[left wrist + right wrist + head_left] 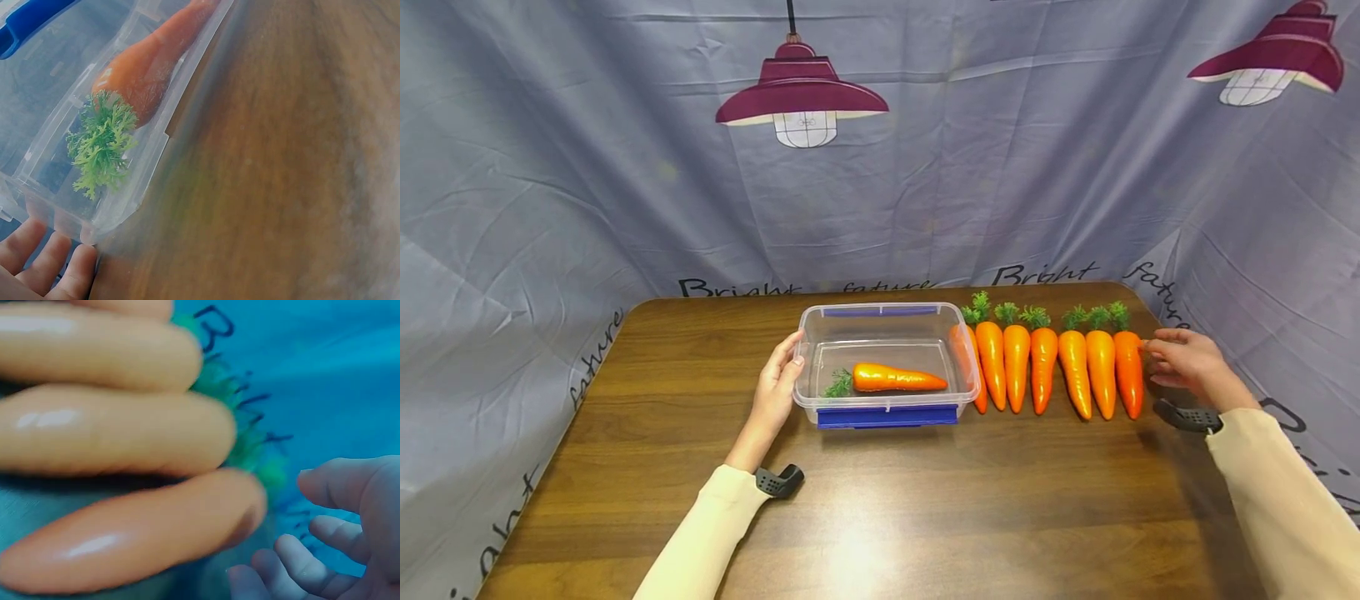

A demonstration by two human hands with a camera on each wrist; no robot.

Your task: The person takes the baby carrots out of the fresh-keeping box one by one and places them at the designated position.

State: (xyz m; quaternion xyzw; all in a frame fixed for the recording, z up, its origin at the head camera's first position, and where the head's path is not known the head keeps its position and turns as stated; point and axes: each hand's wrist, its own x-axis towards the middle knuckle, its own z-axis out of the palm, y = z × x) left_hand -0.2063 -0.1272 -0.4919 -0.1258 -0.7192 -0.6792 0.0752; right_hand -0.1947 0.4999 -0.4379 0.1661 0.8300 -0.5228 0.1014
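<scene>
A clear plastic box [887, 403] with blue clips stands on the table. One orange carrot [898, 378] with a green leafy top lies inside it; the left wrist view shows this carrot [140, 75] through the wall. My left hand [777, 383] touches the box's left end, fingertips [76, 265] against the outside. To the box's right, several carrots lie side by side, leafy tops away from me. By the rightmost carrot [1128, 375] is my right hand [1187, 367]. In the right wrist view, its fingers are loosely bent and spread, holding nothing, beside that carrot's [144, 531] thick end.
The brown wooden table [880, 517] reaches back to a grey printed curtain [925, 183]. The row's leftmost carrot [964, 354] lies against or behind the box's right end and shows partly through it. A black band [778, 481] is on each wrist.
</scene>
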